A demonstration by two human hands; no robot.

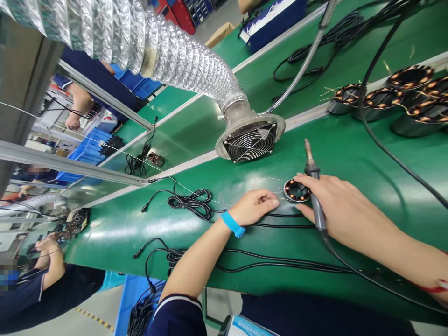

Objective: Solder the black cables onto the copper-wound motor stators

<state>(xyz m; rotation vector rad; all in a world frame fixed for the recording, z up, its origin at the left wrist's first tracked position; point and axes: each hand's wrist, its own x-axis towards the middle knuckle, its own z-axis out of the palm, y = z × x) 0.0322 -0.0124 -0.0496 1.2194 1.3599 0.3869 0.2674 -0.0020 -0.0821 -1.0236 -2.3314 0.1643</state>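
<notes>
My right hand [336, 205] holds a soldering iron [317, 205], its tip pointing toward the far side of the bench. The thumb and forefinger of that hand reach to a small ring-shaped motor stator [287, 191] with copper windings, partly hidden by the fingers. Left of the stator is my left hand [254, 205], wearing a blue wristband, its fingers curled in a pinch. A thin pale wire [182, 185] runs from the upper left down to this hand. Fine leads stick out of the stator toward the left fingertips. Black cables pass under and beside both hands.
A fume extractor [250, 142] on a silver duct [196, 60] hangs just beyond my hands. Several larger stators [380, 99] stand at the right. Coiled black cables [191, 200] lie on the green bench [115, 233]. A co-worker's hands [47, 243] are at the far left.
</notes>
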